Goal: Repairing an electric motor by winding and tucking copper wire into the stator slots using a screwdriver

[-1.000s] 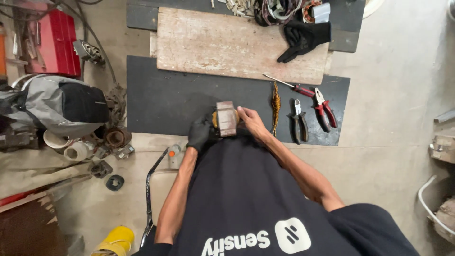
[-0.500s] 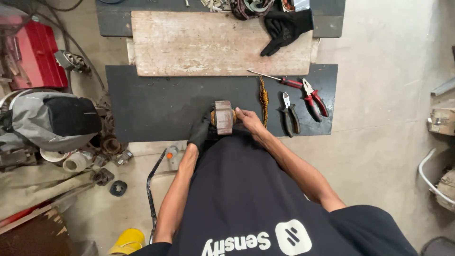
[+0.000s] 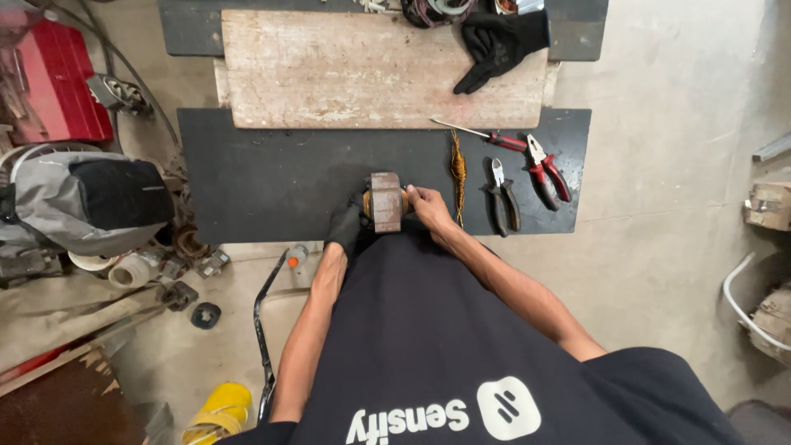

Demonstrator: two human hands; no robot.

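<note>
Gloved left hand [image 3: 346,227] and bare right hand [image 3: 427,204] clamp a rusty cylindrical motor core [image 3: 385,201] (copper windings inside); frayed copper wire bundle [image 3: 457,173] at three o'clock.

Single head-worn view, aimed almost straight down from well above the work.

The scene is seen from over the person's own torso, which fills the lower middle of the frame; the far edge of the work area is placed at the top. The dark mat [image 3: 272,177] is centred, with the wooden board [image 3: 346,70] beyond it. Both hands are caught small, mid-frame: left hand [image 3: 344,228], right hand [image 3: 428,206]. Wide floor margins are included left and right. No second view is provided, so no overlap applies.
</note>
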